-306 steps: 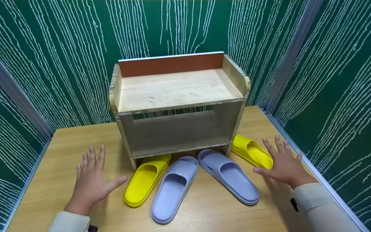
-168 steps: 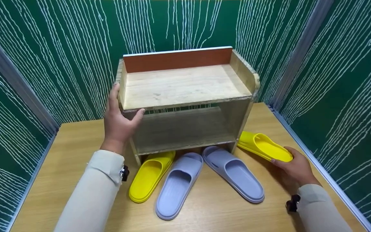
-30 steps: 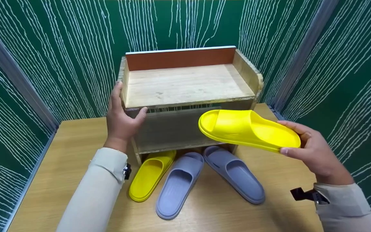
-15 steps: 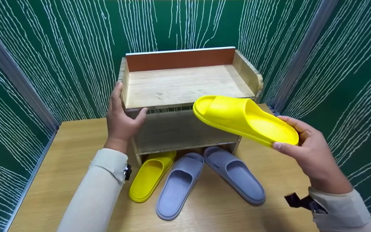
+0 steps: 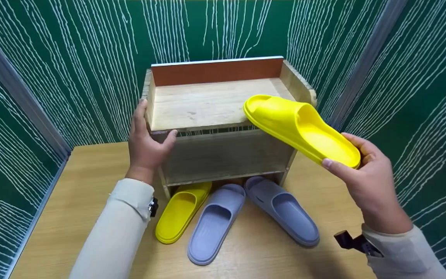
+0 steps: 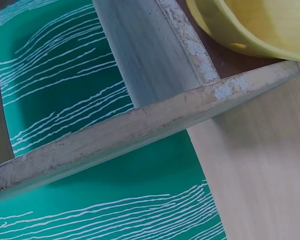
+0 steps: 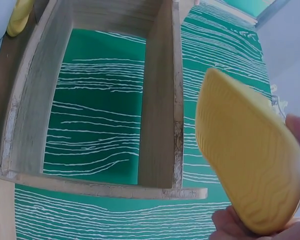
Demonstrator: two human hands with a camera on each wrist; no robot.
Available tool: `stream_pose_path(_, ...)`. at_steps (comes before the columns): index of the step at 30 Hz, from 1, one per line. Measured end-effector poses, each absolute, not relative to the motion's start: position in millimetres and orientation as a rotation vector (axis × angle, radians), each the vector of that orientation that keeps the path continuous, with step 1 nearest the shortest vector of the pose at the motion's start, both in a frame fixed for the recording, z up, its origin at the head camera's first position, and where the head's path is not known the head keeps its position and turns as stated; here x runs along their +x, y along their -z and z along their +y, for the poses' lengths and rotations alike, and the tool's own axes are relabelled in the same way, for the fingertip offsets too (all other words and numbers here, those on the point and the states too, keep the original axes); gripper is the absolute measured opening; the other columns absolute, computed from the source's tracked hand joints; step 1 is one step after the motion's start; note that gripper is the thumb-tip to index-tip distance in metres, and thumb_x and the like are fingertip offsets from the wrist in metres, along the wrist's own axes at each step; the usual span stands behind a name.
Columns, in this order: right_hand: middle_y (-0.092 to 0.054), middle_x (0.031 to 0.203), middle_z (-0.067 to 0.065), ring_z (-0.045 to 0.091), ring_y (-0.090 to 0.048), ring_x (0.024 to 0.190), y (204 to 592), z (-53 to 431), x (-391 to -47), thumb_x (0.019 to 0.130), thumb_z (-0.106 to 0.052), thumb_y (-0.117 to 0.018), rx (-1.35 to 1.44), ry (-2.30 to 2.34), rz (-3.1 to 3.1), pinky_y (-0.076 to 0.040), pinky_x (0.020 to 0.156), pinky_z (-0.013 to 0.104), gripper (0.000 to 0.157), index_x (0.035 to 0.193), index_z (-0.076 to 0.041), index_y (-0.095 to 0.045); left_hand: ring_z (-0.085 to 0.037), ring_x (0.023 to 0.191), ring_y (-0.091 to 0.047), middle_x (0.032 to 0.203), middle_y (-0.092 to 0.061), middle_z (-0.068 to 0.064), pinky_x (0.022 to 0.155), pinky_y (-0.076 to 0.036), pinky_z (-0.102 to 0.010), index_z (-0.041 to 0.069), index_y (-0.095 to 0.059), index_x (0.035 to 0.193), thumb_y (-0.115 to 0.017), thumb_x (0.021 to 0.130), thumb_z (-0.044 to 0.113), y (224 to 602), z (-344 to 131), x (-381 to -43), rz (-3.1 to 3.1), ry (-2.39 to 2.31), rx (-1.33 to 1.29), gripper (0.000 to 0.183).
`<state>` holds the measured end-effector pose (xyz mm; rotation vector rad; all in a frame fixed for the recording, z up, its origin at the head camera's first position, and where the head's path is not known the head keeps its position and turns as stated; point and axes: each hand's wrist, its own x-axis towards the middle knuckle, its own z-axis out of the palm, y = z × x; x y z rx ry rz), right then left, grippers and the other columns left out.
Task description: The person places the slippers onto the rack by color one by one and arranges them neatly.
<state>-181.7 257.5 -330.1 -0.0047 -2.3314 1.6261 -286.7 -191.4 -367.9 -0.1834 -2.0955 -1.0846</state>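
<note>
My left hand (image 5: 145, 145) grips the upper left corner of a small wooden shoe rack (image 5: 207, 104), thumb at the front edge and fingers along the outer side. In my right hand (image 5: 370, 176) is a yellow slipper (image 5: 304, 131), pinched at the heel. It is raised and tilted toe up, its toe overlapping the right part of the rack's top board in the head view. The right wrist view shows its patterned sole (image 7: 250, 155) beside the rack's edge. A second yellow slipper (image 5: 174, 217) lies with its toe under the lower board.
Two lilac slippers, the left one (image 5: 209, 232) and the right one (image 5: 296, 221), lie splayed before the rack, toes inward. The rack stands on a wood-toned table (image 5: 95, 186). Green panels with white streaks (image 5: 83, 77) enclose the back and sides.
Over ten seconds, my left hand took hold of the rack and my right hand picked up the yellow slipper from beside it. In the last second the slipper rose and tilted toe up.
</note>
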Motion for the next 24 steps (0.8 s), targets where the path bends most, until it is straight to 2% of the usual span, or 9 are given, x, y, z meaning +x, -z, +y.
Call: stream_pose_path(24,-0.049,0.145,0.0,0.02,-0.054,0.119,332,210,-207,0.084,-0.035,-0.091,-0.212,-1.501,-2.28,-0.057,0.097,0.024,0.087,0.152,-0.018,-0.04,-0.024,0.145,-0.048,0.165,-0.042,-0.007,0.122,-0.041,-0.043,0.019,-0.031,0.162,-0.083,0.08,0.037,369,-193,-288,-2.083,1.061,-0.208,0.098)
